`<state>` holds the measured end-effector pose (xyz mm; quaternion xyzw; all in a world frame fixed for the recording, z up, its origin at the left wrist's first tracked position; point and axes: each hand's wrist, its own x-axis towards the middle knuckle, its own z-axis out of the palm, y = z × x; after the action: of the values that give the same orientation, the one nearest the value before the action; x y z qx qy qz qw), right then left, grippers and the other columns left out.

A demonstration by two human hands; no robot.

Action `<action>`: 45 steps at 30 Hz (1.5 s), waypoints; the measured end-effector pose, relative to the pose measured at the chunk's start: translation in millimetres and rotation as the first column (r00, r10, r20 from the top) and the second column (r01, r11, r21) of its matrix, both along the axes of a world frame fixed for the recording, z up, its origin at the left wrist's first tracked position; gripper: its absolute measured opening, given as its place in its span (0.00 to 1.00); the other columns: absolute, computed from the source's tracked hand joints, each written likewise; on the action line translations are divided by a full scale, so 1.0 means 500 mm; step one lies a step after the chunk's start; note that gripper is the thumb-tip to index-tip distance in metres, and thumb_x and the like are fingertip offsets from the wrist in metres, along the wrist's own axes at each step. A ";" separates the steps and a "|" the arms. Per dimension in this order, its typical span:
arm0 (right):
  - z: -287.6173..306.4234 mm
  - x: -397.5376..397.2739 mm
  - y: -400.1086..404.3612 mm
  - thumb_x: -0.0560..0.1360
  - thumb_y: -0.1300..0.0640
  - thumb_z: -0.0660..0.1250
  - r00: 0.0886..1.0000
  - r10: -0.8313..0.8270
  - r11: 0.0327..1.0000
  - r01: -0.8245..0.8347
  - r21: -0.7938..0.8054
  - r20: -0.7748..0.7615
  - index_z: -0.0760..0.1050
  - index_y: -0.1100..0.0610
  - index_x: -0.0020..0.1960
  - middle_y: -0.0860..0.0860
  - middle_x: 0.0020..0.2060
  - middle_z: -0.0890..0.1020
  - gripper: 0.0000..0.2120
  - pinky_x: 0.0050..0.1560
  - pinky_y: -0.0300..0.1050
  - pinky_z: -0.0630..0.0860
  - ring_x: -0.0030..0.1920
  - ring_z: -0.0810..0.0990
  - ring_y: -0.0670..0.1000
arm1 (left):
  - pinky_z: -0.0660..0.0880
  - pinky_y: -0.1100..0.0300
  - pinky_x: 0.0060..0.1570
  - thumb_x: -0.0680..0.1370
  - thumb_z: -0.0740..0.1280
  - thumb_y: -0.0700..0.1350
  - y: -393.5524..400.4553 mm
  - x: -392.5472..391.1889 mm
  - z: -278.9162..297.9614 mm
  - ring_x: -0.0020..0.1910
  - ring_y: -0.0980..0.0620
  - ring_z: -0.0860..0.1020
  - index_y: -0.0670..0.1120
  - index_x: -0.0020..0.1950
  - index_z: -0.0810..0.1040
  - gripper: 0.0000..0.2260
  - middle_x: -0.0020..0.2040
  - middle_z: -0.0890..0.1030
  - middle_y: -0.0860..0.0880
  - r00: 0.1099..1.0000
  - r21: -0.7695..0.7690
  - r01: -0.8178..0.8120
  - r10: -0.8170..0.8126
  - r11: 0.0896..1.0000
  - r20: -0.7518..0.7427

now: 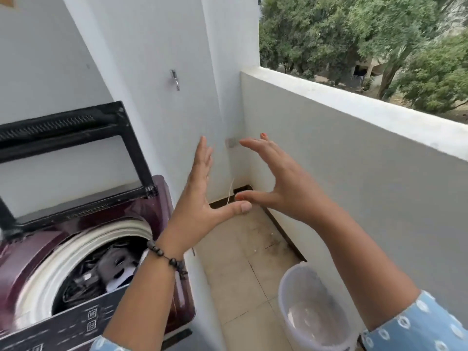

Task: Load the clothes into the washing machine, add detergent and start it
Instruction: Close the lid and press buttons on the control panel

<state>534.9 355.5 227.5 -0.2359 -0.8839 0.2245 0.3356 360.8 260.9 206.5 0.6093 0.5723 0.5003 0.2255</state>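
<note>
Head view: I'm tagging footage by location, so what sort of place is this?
Likely a home balcony used for laundry: a top-loading washing machine stands open with clothes inside, a low parapet wall runs alongside, and trees show beyond it.

Glossy maroon washing machine (15, 262), translucent plastic bucket (304, 282), matt wall (354, 160)
</note>
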 end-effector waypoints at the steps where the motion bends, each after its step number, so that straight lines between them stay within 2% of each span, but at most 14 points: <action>1: 0.000 -0.032 -0.011 0.70 0.48 0.77 1.000 0.027 1.000 -0.027 -0.001 -0.001 0.62 0.50 0.75 0.43 0.73 0.66 0.39 0.66 0.20 0.47 0.78 0.50 0.43 | 0.53 0.57 0.77 0.66 0.81 0.55 -0.021 -0.025 0.001 0.78 0.67 0.52 0.65 0.80 0.41 0.57 0.82 0.51 0.58 1.000 0.000 -0.026 0.026 1.000 0.002; 5: 0.001 -0.169 -0.070 0.69 0.48 0.77 0.991 0.135 0.991 -0.135 0.007 0.007 0.62 0.48 0.75 0.42 0.74 0.65 0.39 0.66 0.20 0.47 0.78 0.50 0.42 | 0.53 0.56 0.79 0.66 0.78 0.56 -0.120 -0.135 -0.001 0.78 0.67 0.51 0.65 0.79 0.41 0.55 0.82 0.50 0.58 0.990 -0.002 -0.140 0.140 0.990 0.003; 9: -0.006 -0.329 -0.145 0.70 0.46 0.75 0.971 0.237 0.971 -0.237 0.005 0.034 0.60 0.47 0.75 0.44 0.75 0.63 0.39 0.72 0.30 0.48 0.78 0.49 0.42 | 0.53 0.51 0.80 0.66 0.78 0.60 -0.225 -0.275 -0.007 0.79 0.65 0.52 0.65 0.80 0.40 0.55 0.82 0.50 0.57 0.970 -0.016 -0.244 0.243 0.970 -0.027; 13: -0.016 -0.483 -0.218 0.71 0.46 0.75 0.938 0.341 0.940 -0.342 0.009 0.058 0.60 0.49 0.76 0.44 0.75 0.63 0.38 0.67 0.21 0.45 0.78 0.49 0.43 | 0.54 0.53 0.79 0.66 0.78 0.60 -0.317 -0.403 -0.013 0.79 0.65 0.53 0.67 0.79 0.41 0.55 0.82 0.51 0.58 0.944 -0.017 -0.328 0.328 0.944 -0.024; 18: -0.033 -0.631 -0.292 0.72 0.45 0.74 0.910 0.412 0.911 -0.412 0.006 0.055 0.60 0.47 0.76 0.43 0.76 0.62 0.38 0.66 0.22 0.45 0.78 0.47 0.42 | 0.54 0.58 0.78 0.67 0.78 0.55 -0.405 -0.526 -0.023 0.78 0.66 0.53 0.65 0.80 0.40 0.55 0.82 0.50 0.57 0.925 -0.040 -0.381 0.381 0.924 -0.013; 21: -0.039 -0.680 -0.317 0.72 0.48 0.74 0.902 0.427 0.904 -0.428 0.009 0.062 0.60 0.48 0.76 0.44 0.75 0.63 0.37 0.68 0.26 0.49 0.78 0.48 0.43 | 0.54 0.61 0.77 0.67 0.77 0.53 -0.435 -0.565 -0.023 0.78 0.66 0.53 0.64 0.79 0.41 0.54 0.82 0.51 0.56 0.917 -0.035 -0.398 0.398 0.917 -0.010; 25: -0.045 -0.731 -0.346 0.72 0.48 0.75 0.896 0.440 0.898 -0.440 -0.015 0.062 0.61 0.48 0.76 0.45 0.75 0.63 0.37 0.70 0.29 0.50 0.79 0.48 0.44 | 0.54 0.58 0.78 0.68 0.77 0.53 -0.468 -0.617 -0.032 0.79 0.65 0.52 0.66 0.78 0.41 0.53 0.82 0.50 0.57 0.919 -0.040 -0.395 0.395 0.918 -0.010; 31: -0.055 -0.774 -0.357 0.72 0.49 0.75 0.896 0.436 0.900 -0.436 -0.017 0.078 0.62 0.49 0.75 0.45 0.75 0.64 0.37 0.67 0.20 0.46 0.78 0.49 0.44 | 0.55 0.57 0.78 0.69 0.78 0.58 -0.489 -0.662 -0.050 0.78 0.66 0.53 0.68 0.78 0.41 0.53 0.82 0.50 0.58 0.910 -0.048 -0.415 0.416 0.909 0.009; 33: -0.058 -0.783 -0.355 0.72 0.47 0.75 0.899 0.430 0.902 -0.431 -0.011 0.082 0.62 0.49 0.75 0.44 0.75 0.65 0.37 0.67 0.20 0.46 0.78 0.50 0.44 | 0.55 0.57 0.78 0.68 0.78 0.59 -0.495 -0.671 -0.057 0.78 0.66 0.53 0.67 0.79 0.40 0.54 0.82 0.50 0.58 0.905 -0.057 -0.424 0.425 0.904 0.016; 37: -0.064 -0.804 -0.352 0.71 0.48 0.75 0.894 0.441 0.898 -0.440 -0.029 0.079 0.62 0.48 0.75 0.44 0.74 0.66 0.37 0.67 0.21 0.47 0.78 0.51 0.43 | 0.54 0.52 0.80 0.68 0.77 0.55 -0.503 -0.683 -0.063 0.79 0.65 0.52 0.66 0.79 0.41 0.53 0.82 0.50 0.58 0.895 -0.080 -0.442 0.445 0.894 0.028; 41: -0.068 -0.829 -0.352 0.71 0.49 0.75 0.883 0.464 0.886 -0.462 -0.043 0.071 0.62 0.49 0.75 0.45 0.73 0.67 0.37 0.68 0.21 0.49 0.78 0.54 0.44 | 0.53 0.54 0.79 0.68 0.77 0.52 -0.504 -0.692 -0.058 0.79 0.65 0.52 0.67 0.78 0.42 0.52 0.82 0.51 0.58 0.879 -0.074 -0.472 0.475 0.879 0.039; 45: -0.066 -0.835 -0.347 0.71 0.49 0.75 0.883 0.464 0.886 -0.461 -0.054 0.069 0.62 0.49 0.75 0.44 0.73 0.66 0.37 0.67 0.21 0.49 0.78 0.54 0.44 | 0.54 0.56 0.79 0.69 0.80 0.55 -0.499 -0.702 -0.058 0.78 0.66 0.53 0.70 0.76 0.43 0.52 0.81 0.52 0.59 0.880 -0.072 -0.470 0.473 0.880 0.030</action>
<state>117.3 182.1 194.6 -0.0331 -0.9232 0.3043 0.2326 10.0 11.3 177.3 0.4323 0.7134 0.5361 0.1295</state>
